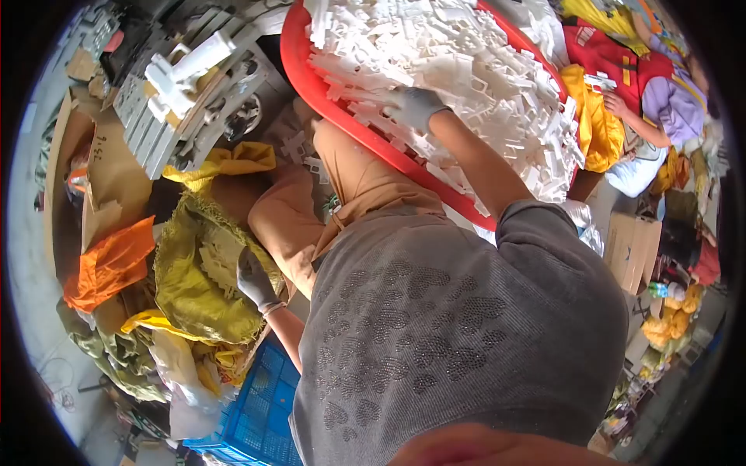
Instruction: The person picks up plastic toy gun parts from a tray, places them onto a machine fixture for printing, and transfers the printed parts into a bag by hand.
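White plastic pieces (497, 101) heap high inside the red tub (295, 50), its raised rim apparently keeping the loose pile together right by the seated worker's knee. And there's the right hand (420, 107), gloved in grey, reaching over that rim into the near side of the heap! Its fingers point down among the pieces, partly bent; whether they've closed on one, I can't tell from here. The left hand (254, 279), gloved too, hangs low by the yellow-green sack (175, 291), fingers loosely bent and close together; I see nothing in them, though their undersides are hidden. That sack sags wide, perhaps so things can drop in easily. Over on the grey slatted stand (148, 128), larger white parts (190, 70) sit up high, within reach. Across the tub, a co-worker's hand (616, 104) is near the heap's far edge.
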The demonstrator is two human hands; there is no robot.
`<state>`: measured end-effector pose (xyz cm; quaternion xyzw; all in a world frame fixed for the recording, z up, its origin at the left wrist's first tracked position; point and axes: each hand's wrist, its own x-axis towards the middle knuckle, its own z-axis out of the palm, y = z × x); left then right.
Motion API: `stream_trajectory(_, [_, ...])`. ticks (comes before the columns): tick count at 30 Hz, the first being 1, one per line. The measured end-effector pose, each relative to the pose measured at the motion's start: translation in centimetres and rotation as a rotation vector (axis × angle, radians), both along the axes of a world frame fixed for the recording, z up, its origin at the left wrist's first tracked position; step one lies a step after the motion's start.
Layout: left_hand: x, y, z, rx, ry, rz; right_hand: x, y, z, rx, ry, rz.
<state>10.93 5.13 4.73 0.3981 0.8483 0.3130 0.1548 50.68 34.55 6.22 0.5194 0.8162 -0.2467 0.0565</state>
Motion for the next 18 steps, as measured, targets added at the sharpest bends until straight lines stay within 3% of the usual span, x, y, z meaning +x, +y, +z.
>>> stream_trajectory(4, [0.4,-0.4,-1.5,-0.072,0.040,-0.084,7.6,-0.3,0.2,0.595,-0.066,-0.346])
stream_trajectory(8, [0.1,-0.3,-2.8,-0.063,0.097,-0.161,11.5,-2.5,1.0,0.366,-0.219,-0.515])
stream_trajectory(11, [0.8,0.8,-3.0,-0.082,0.062,-0.154,9.9,-4.0,0.6,0.287,-0.239,-0.419])
stream_trajectory(13, [1.2,1.7,-3.1,-0.062,0.042,-0.161,8.7,-3.8,-0.5,0.305,-0.023,-0.236])
stream_trajectory(15, [1.7,2.5,-2.7,-0.059,0.077,-0.248,7.6,-3.0,-0.7,0.330,-0.024,-0.238])
stream_trajectory(18, [2.5,2.7,-1.4,-0.049,0.051,-0.232,6.4,-1.4,0.0,0.373,0.234,-0.371])
